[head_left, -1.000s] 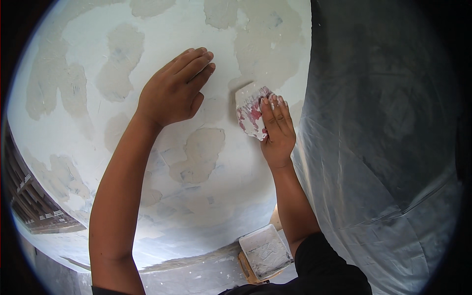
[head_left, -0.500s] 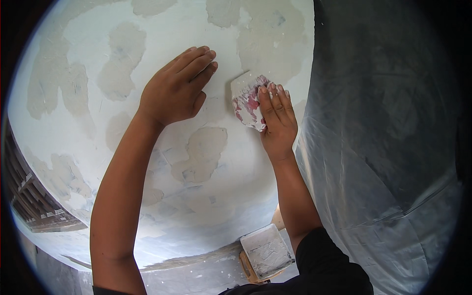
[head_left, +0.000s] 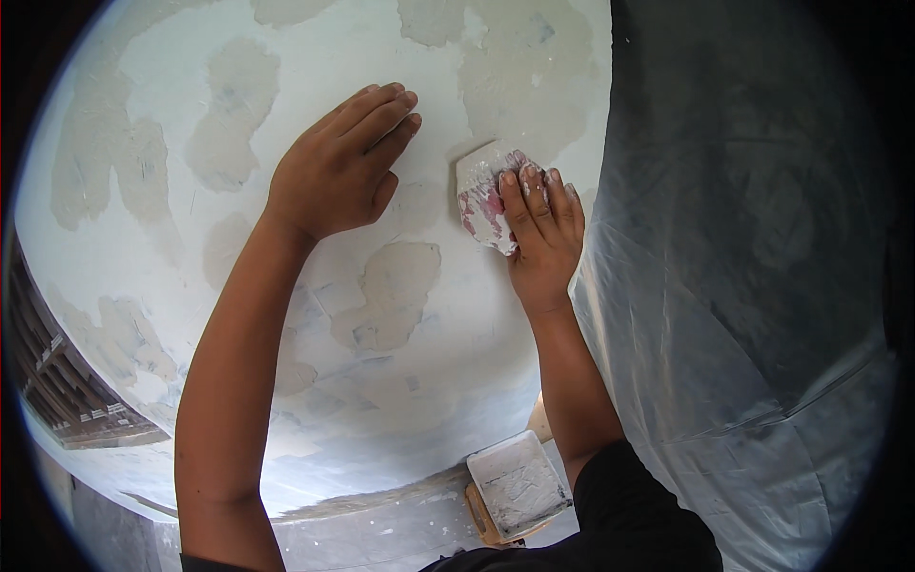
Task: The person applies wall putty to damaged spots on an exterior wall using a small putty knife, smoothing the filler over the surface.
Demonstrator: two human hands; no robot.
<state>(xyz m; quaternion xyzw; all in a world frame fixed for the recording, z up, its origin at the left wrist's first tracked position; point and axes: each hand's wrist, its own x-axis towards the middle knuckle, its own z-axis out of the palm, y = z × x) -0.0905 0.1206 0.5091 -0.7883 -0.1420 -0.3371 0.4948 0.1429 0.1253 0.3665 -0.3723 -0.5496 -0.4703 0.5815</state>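
In front of me is a white wall (head_left: 353, 48) covered with greyish-beige filler patches (head_left: 396, 291). My left hand (head_left: 341, 162) rests against it with the fingers stretched out and close together, holding nothing. To the right, my right hand (head_left: 541, 224) grips a flat putty scraper (head_left: 483, 186), its face smeared with white paste and showing pinkish-red areas. Three fingers lie over the scraper's face; the thumb is mostly hidden. The scraper lies nearly flat to the wall, close to the wall's right edge. White paste spots my right fingertips.
Translucent plastic sheeting (head_left: 743, 381) hangs along the right side. Below, near my right elbow, stands a white tray (head_left: 519, 486) with whitish paste, on something orange-brown. A dark slatted opening (head_left: 71, 381) breaks the wall at lower left. The grey floor (head_left: 381, 539) has white specks.
My right hand and the scraper have shifted slightly to the right along the wall. The left hand has stayed nearly in place.
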